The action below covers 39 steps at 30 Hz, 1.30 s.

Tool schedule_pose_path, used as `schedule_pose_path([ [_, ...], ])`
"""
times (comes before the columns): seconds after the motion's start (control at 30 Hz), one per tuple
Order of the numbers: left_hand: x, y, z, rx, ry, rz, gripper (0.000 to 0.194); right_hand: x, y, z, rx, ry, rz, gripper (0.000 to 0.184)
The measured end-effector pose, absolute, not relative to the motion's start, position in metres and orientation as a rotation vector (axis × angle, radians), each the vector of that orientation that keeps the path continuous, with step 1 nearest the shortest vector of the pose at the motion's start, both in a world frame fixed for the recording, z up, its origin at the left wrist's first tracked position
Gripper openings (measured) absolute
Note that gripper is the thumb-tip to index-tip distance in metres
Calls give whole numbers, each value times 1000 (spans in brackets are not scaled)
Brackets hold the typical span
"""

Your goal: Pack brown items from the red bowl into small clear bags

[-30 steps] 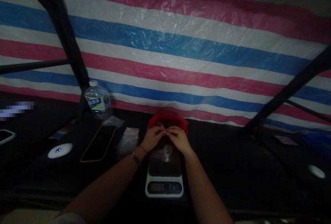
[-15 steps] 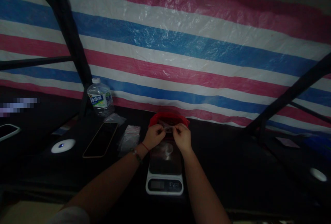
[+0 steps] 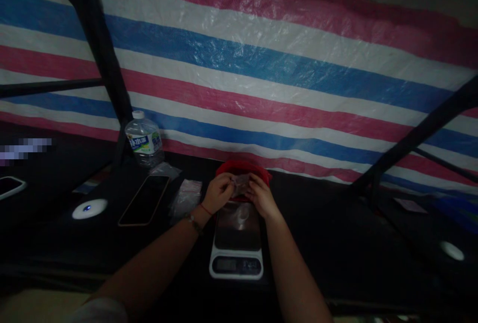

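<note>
My left hand [image 3: 218, 193] and my right hand [image 3: 260, 196] are closed side by side, both pinching a small clear plastic bag [image 3: 241, 182] between them. They hover over the far end of a white kitchen scale [image 3: 236, 243] with a dark platform. A small clear cup [image 3: 242, 216] stands on the platform just below the hands. Right behind the hands sits a red container [image 3: 242, 167], partly hidden by them. The bag's contents are too dim to make out.
On the black table, to the left, lie a pile of small clear bags [image 3: 184, 199], a phone [image 3: 144, 199], a round white device with a blue light [image 3: 89, 209] and a water bottle [image 3: 144, 139]. Black poles frame a striped tarp [image 3: 261, 64] behind. Another white disc [image 3: 451, 250] lies far right.
My hands have lifted the small bag slightly toward the red container and now sit closer together on it. The view has shifted a little.
</note>
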State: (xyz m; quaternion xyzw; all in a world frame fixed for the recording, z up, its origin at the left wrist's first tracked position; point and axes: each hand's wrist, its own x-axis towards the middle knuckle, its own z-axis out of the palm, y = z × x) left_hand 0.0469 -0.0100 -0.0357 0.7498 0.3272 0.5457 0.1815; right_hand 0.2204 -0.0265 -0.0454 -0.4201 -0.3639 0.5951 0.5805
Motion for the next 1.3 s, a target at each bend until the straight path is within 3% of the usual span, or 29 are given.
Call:
schedule_pose_path([
  [0.13,39,-5,-35,2165,1041,1605,17,225,-27,-44,-927,-790,1503,35],
  [0.27,29,2,-37,2190,1326,1722,15,230,-21,-45,-869,-658,1413,34],
  [0.43,24,12,-47,2297,1383,1471,17,231,-12,-45,-852,-616,1243,28],
  [0.6,27,18,-58,2289,1451,1269,34,221,-6,-32,-919,-805,1103,24],
  [0.8,27,25,-60,2245,1437,1400,52,206,3,-16,-1002,-1070,703,27],
  [1.07,26,28,-62,2252,1473,1411,53,202,12,-5,-1217,-1745,220,21],
  [1.3,28,24,-61,2242,1473,1399,58,189,11,7,-1153,-1860,142,28],
])
